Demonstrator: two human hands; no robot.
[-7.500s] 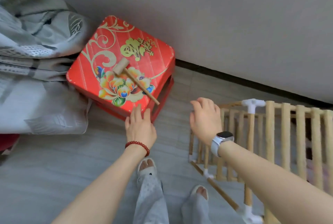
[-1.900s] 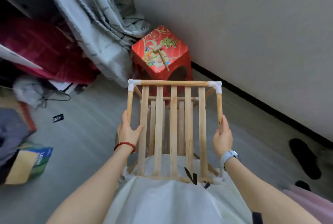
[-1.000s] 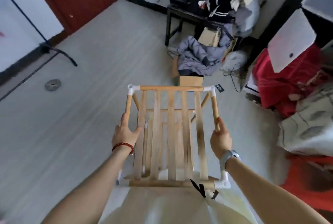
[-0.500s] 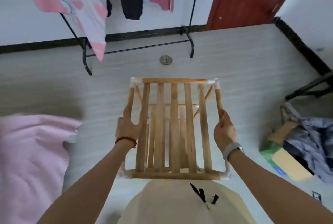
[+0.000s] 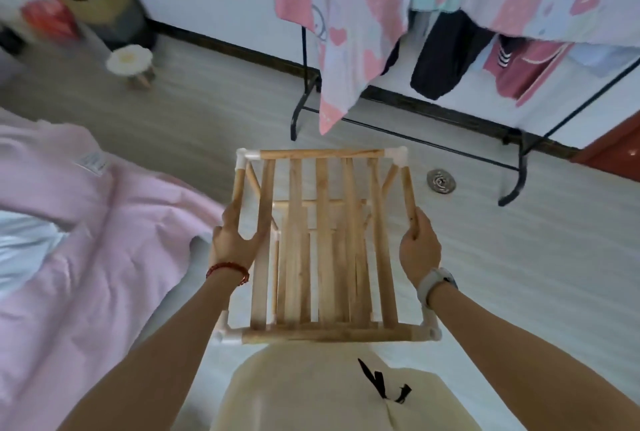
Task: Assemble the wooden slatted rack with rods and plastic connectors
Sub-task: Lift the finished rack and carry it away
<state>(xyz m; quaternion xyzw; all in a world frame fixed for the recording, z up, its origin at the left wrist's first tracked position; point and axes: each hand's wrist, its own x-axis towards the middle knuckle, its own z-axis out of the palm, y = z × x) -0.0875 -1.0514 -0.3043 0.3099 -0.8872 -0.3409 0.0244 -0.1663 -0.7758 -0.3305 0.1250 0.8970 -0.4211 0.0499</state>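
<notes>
The wooden slatted rack [image 5: 323,243] hangs in the air in front of me, carried above the floor. Its top shelf of several slats faces up, with white plastic connectors at the corners, such as the far right connector [image 5: 397,155]. A lower shelf shows through the slats. My left hand [image 5: 232,240] grips the left side rod, thumb against the first slat. My right hand [image 5: 419,247] grips the right side rod [image 5: 408,193].
A pink blanket [image 5: 69,222] covers the left. A black clothes stand [image 5: 512,167] with hanging pink and dark laundry [image 5: 353,25] stands ahead by the wall. A floor drain [image 5: 441,181] lies right of the rack. A small stool [image 5: 130,63] and a bin [image 5: 104,4] sit far left.
I keep turning with the rack in both hands: the clothes stand has shifted right and closer, the pink blanket fills more of the left, and a stool and bin have come into view.
</notes>
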